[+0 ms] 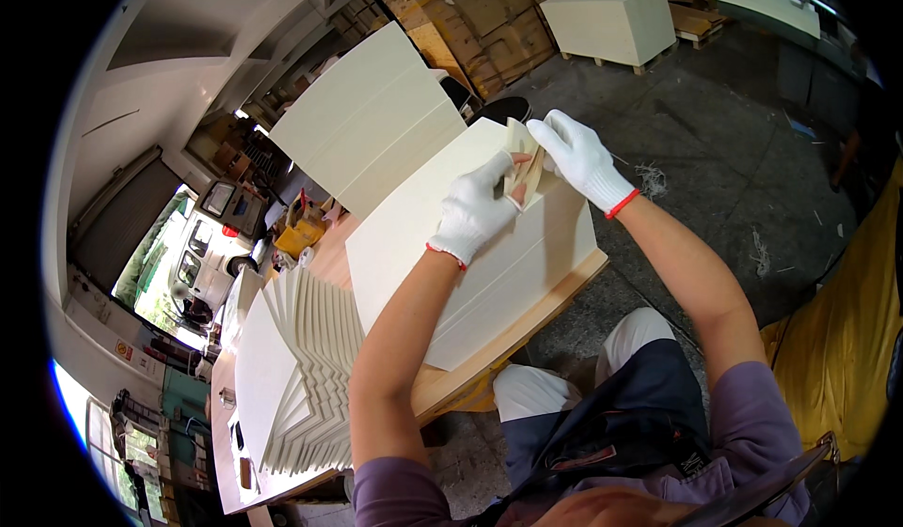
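Observation:
Both my hands wear white knit gloves with red cuffs, and bare fingertips show on the left one. They meet at the far right corner of a tall stack of cream-white paper sheets [423, 217]. Between them a small bundle of sheet corners [531, 172] is lifted and bent up. My left hand [473, 209] grips this bundle from the left with thumb and fingers. On its right side my right hand [576, 158] pinches the bundle's edge; its fingertips are partly hidden. The sheets' far ends still lie on the stack.
Fanned piles of sheets [315, 377] lie at left on the wooden table [334, 245]. Another tall paper stack [376, 118] stands behind. A yellow bag [301, 229] sits near the table's far edge. A paper block on a pallet [611, 24] stands on the floor [715, 141], beyond scattered strips.

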`<state>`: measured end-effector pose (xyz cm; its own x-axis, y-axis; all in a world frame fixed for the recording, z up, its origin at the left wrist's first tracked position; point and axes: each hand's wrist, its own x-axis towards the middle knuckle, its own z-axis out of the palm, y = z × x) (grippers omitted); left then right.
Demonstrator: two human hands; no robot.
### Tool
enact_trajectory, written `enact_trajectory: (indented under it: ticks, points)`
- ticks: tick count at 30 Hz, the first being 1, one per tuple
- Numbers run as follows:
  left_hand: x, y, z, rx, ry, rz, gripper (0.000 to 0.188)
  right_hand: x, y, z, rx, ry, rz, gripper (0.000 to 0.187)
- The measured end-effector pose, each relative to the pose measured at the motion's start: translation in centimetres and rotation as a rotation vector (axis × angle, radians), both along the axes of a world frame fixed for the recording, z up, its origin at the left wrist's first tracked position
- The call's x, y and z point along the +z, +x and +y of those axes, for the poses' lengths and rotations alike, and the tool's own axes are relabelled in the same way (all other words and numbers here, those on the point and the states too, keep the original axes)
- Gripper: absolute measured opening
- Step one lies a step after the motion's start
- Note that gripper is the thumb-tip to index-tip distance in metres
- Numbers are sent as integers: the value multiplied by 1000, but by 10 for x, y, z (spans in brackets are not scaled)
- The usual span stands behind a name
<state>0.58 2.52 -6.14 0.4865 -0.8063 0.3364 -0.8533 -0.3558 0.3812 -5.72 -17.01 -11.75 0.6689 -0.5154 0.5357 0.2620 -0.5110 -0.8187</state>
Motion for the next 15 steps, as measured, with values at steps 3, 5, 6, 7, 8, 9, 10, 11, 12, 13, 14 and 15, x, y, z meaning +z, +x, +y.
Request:
enact_trajectory:
  ticks: [3,5,6,7,8,9,10,11,12,13,14,15]
  points:
    - [0,-7,2,-14,-26,-67,49,12,-28,-13,-140,-126,91,54]
    - [-3,-5,1,-26,-75,-61,50,18,-41,-28,-217,-232,278,58]
    - [-7,2,2,-35,-96,-62,50,20,-43,-27,-184,-322,385,60]
    - [-9,6,4,-44,-117,-62,50,22,-44,-25,-149,-413,491,61]
    - [-9,6,2,-27,-71,-59,49,23,-47,-24,-121,-498,603,63]
    - [-8,5,0,-10,-24,-57,49,20,-46,-23,-81,-554,614,67]
    - [-8,4,-2,8,23,-55,48,14,-44,-25,-52,-602,558,62]
    - [-6,3,-4,34,47,-64,47,13,-43,-26,-61,-641,521,58]
    - [-3,2,-7,59,70,-73,46,13,-42,-29,-69,-681,484,55]
    - [-1,1,-11,84,93,-81,44,14,-43,-32,-85,-742,442,53]
    - [-2,6,-13,104,96,-103,44,18,-44,-30,-98,-803,396,52]
    - [-3,14,-16,124,100,-125,43,21,-43,-29,-111,-865,349,50]
